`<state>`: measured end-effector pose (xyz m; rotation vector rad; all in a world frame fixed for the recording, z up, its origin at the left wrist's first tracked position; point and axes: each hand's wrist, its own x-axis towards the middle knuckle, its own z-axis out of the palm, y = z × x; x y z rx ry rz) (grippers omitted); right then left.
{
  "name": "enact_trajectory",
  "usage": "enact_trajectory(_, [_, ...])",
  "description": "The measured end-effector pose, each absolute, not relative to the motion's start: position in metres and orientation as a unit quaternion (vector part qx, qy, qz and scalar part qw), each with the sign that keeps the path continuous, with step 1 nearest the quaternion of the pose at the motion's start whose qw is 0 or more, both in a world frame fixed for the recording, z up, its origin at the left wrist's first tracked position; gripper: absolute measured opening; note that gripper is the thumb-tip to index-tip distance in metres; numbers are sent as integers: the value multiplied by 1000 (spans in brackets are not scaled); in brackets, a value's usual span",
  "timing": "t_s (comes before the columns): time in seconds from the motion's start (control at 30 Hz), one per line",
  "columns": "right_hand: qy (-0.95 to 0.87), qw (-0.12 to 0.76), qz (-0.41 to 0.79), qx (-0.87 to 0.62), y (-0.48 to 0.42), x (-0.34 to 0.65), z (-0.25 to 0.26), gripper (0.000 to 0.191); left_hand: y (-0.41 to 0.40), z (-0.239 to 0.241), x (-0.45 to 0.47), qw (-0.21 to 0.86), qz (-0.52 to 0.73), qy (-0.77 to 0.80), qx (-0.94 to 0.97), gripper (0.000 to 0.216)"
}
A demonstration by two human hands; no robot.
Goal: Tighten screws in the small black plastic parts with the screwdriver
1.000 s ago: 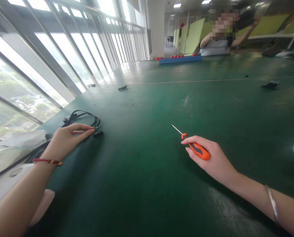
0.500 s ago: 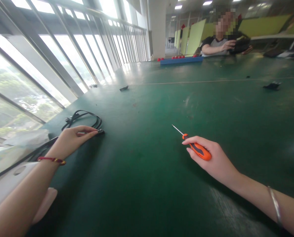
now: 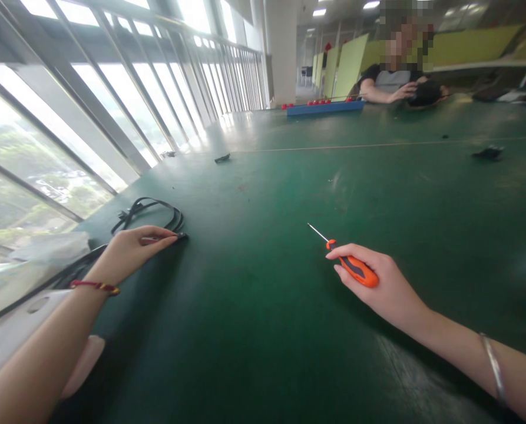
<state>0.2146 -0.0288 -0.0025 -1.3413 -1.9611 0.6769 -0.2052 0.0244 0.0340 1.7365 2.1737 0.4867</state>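
My right hand (image 3: 380, 277) is closed around the orange and dark grey handle of a screwdriver (image 3: 359, 272). Its thin metal shaft points up and to the left, over the green tabletop (image 3: 254, 282). On the left, my left hand (image 3: 134, 250) pinches a small dark part (image 3: 182, 236) between thumb and fingertips, low over the table. The fingers cover most of that part, so its kind is unclear. Just behind this hand lies a looped black cable (image 3: 159, 203); whether it joins the pinched part I cannot tell.
Beyond the table's left edge runs a metal railing (image 3: 152, 82). A white box-like object (image 3: 33, 312) sits under my left forearm, near clear plastic wrapping (image 3: 50, 244). Small black pieces (image 3: 222, 158) and a blue bar with red knobs (image 3: 324, 108) lie farther off. Across the table sits a person (image 3: 390, 82) holding something dark.
The person across the table has lowered the dark object a little. My left hand has shifted very slightly right with the small dark part; my right hand and the screwdriver stay put.
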Motion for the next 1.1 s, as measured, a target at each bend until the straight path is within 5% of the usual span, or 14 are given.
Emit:
enact_trajectory(0.37, [-752,326,258,-512,-29,215,-2,16,25,31,-204,158,177,754,613,60])
enact_trajectory(0.9, [-733,350,267,-518,-30,213,4,24,28,30,-193,50,96,722,684,38])
enact_trajectory(1.1, [-699,407,292,-510,-28,213,8,31,31,31,-200,106,118,706,691,38])
